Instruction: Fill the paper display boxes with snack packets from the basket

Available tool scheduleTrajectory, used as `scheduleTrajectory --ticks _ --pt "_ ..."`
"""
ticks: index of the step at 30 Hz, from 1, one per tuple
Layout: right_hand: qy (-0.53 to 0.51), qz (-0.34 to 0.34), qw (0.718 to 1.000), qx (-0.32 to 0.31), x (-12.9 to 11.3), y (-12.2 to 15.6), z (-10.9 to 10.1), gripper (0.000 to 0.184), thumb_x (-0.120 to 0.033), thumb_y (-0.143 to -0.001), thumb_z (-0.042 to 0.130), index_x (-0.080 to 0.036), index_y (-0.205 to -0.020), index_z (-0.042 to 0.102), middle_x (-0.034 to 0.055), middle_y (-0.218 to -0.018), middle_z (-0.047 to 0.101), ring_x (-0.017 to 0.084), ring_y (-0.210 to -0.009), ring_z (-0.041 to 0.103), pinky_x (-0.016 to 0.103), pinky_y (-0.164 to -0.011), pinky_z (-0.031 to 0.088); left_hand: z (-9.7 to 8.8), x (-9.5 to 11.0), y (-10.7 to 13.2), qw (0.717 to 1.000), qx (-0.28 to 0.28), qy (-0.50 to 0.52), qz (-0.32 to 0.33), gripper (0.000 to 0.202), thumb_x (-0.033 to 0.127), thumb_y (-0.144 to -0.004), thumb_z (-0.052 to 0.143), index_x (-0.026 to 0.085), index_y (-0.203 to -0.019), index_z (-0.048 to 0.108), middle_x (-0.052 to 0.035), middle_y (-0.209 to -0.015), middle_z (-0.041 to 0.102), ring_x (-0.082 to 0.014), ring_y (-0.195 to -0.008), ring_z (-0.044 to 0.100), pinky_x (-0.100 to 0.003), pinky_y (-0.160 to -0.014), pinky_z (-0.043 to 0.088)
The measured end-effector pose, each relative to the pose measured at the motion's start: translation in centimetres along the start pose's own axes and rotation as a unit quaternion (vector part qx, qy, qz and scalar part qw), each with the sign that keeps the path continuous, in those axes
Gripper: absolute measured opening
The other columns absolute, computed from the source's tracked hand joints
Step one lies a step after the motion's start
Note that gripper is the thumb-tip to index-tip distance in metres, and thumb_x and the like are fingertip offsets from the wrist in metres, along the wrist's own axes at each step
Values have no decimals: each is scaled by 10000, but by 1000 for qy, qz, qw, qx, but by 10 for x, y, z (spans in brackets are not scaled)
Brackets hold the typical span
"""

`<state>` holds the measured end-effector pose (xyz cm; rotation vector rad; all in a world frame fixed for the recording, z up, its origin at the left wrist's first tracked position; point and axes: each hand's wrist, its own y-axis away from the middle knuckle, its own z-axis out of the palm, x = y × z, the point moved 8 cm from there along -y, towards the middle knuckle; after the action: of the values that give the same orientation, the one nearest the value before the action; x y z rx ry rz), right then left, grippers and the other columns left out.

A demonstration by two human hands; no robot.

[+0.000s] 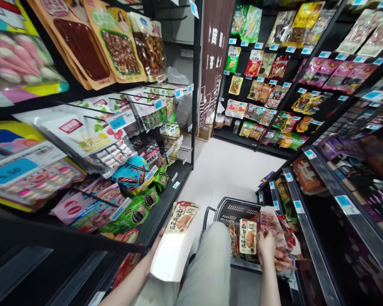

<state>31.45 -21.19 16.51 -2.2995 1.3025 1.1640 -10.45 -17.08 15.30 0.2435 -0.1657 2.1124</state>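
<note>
My left hand (pixel 159 242) grips the side of a narrow white box (pixel 172 257), its fingers mostly hidden behind the box. Cream-and-brown snack packets (pixel 182 217) show at the box's far end. On the floor to the right of my knee is a black shopping basket (pixel 225 208). Inside it, a matching cream packet (pixel 248 236) stands beside others like it. My right hand (pixel 267 245) reaches over the basket, fingers curled at the edge of reddish, clear-wrapped snack packets (pixel 279 236) on its right side.
Shelves of hanging snack bags (pixel 121 55) with blue price tags line my left. A low tiered rack (pixel 319 182) stands close on the right, beside the basket. Pale floor (pixel 230 165) leads to a back wall of shelves (pixel 258 80). A cardboard box (pixel 205 132) sits by the brown panel.
</note>
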Motion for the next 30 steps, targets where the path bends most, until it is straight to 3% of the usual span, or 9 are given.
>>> scheduleTrajectory --ticks 4,8,12,16,19,22,25,27,30 --pt "-4 -34 998 -62 -14 17 22 318 -413 -626 473 -183 -776 633 205 -858 721 395 -941 662 550 -899 474 -19 -3 4 999 46 -6 0 586 502 -940 448 80 -1316 602 -119 -1244 680 -262 -1140 657 -349 -1000 480" --pt "-59 -158 975 -144 -82 77 50 363 -488 -774 505 -210 -922 685 107 -990 737 291 -949 668 434 -906 497 -26 0 3 998 62 -17 27 613 532 -944 410 87 -1320 601 -114 -1241 684 -263 -1126 661 -365 -1022 453" --pt "-85 -399 885 -223 -183 169 82 200 -319 -897 539 -233 -993 691 89 -1000 716 262 -974 633 416 -882 500 -15 0 -2 999 38 -22 27 676 551 -883 522 80 -1367 558 -136 -1291 657 -301 -1186 622 -398 -1079 412" --pt "40 -508 833 -215 -228 222 117 371 -111 -846 555 -210 -1195 633 126 -1196 664 307 -1079 547 495 -943 451 -5 4 -5 998 -3 -20 51 640 513 -901 510 77 -1367 558 -141 -1318 640 -293 -1233 589 -371 -1092 381" --pt "109 -494 842 -189 -228 226 132 394 -85 -839 543 -193 -1208 628 154 -1178 651 327 -1042 529 529 -911 418 -5 7 -4 997 -21 -20 67 557 474 -913 498 115 -1325 606 -114 -1319 646 -270 -1262 571 -341 -1108 349" --pt "94 -459 858 -211 -219 220 135 250 -104 -832 546 -226 -976 710 127 -1033 665 319 -970 511 511 -860 389 -15 3 -2 998 -1 -22 50 573 520 -908 477 139 -1312 620 -109 -1310 653 -295 -1310 528 -369 -1136 308" --pt "-103 -369 879 -283 -210 210 122 127 -147 -770 634 -246 -737 705 72 -891 661 289 -942 504 479 -877 366 -27 -1 1 999 13 -15 45 591 540 -915 438 140 -1311 618 -111 -1268 678 -293 -1300 539 -373 -1133 312" --pt "-282 -270 858 -333 -203 201 112 52 -259 -729 726 -236 -709 683 46 -811 650 255 -881 535 436 -851 403 -32 -2 2 999 19 -6 39 642 563 -913 421 110 -1334 594 -120 -1274 671 -287 -1278 559 -361 -1117 335" --pt "-420 -182 823 -336 -195 188 94 333 -562 -741 710 -247 -787 614 6 -765 600 184 -718 551 358 -707 466 -25 -4 3 1000 14 3 21 701 578 -896 434 72 -1365 556 -135 -1301 650 -296 -1244 585 -370 -1088 374"
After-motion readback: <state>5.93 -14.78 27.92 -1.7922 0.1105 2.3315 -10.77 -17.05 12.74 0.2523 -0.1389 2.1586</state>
